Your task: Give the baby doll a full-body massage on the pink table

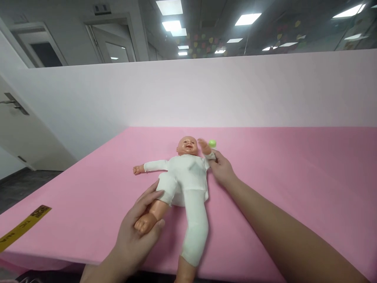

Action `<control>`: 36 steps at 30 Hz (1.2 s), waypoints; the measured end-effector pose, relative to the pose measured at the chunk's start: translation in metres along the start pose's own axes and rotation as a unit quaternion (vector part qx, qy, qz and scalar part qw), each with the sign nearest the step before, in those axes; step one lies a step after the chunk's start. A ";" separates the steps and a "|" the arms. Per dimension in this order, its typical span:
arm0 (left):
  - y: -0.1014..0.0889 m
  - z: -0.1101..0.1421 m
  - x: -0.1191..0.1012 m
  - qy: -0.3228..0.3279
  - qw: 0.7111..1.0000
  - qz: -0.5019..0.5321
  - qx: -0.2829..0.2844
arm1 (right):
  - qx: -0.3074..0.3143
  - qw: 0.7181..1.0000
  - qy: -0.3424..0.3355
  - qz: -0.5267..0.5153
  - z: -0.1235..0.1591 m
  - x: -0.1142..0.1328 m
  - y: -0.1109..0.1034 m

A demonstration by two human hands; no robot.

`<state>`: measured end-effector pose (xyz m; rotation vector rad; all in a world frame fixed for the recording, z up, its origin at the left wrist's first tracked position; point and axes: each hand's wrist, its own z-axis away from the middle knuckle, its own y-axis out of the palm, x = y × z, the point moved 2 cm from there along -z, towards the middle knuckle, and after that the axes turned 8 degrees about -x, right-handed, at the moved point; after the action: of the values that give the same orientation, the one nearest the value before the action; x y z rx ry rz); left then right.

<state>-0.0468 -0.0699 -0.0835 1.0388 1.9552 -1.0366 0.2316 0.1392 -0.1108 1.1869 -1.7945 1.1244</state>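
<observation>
Taking the doll's trunk as the clock's center, one baby doll (191, 171) is lying face up on one pink table covering (265, 188), its head pointing to 12 o'clock. It is wearing white clothing and showing two arms and two legs: one arm is stretching to 9, the other is bending up at 1, one leg is folding toward between 7 and 8, and the other is extending to 6.

Two hands are holding it. The left hand (137, 226), between 7 and 8, is cupping the folded leg and its bare foot, fingers curving along one side and the thumb lying on the other. The right hand (222, 167), between 2 and 3, is pinching the white sleeve near the wrist of the raised arm; its thumb's exact placement is hard to tell.

One small green object (212, 143) is resting at 1, just beyond the right hand. One yellow strip (25, 228) with black markings is lying between 8 and 9. One white wall (206, 92) is standing behind the covering, toward 12.
</observation>
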 end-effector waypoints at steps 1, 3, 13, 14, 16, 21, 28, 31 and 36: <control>-0.004 0.005 0.002 -0.005 1.000 -0.011 -0.011 | -0.016 0.998 0.049 -0.039 -0.003 -0.005 -0.001; -0.011 0.014 0.007 -0.022 0.999 -0.030 -0.028 | -0.038 0.979 0.146 -0.139 -0.009 -0.014 -0.001; -0.020 0.034 0.021 -0.071 0.994 -0.046 -0.070 | 0.040 0.901 0.323 -0.286 -0.011 -0.026 -0.008; -0.019 0.034 0.021 -0.066 0.994 -0.048 -0.069 | 0.048 0.899 0.324 -0.292 -0.009 -0.024 -0.008; -0.018 0.034 0.020 -0.059 0.995 -0.051 -0.069 | 0.045 0.890 0.332 -0.308 -0.007 -0.024 -0.008; -0.017 0.036 0.019 -0.058 0.995 -0.050 -0.070 | -0.025 0.906 0.304 -0.293 -0.008 -0.027 -0.010; -0.009 0.014 0.004 -0.052 0.998 -0.015 -0.040 | -0.083 0.994 0.033 0.067 -0.007 -0.006 -0.018; 0.001 -0.008 0.000 -0.059 0.998 0.010 -0.005 | -0.019 0.983 -0.089 0.162 0.001 0.006 -0.005; 0.021 -0.043 0.005 -0.052 0.997 0.045 0.032 | 0.046 0.911 -0.216 0.348 0.014 0.013 0.016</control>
<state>-0.0389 -0.0229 -0.0756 1.0758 1.7860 -1.0875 0.2107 0.1253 -0.1090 0.9016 -2.6634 1.4162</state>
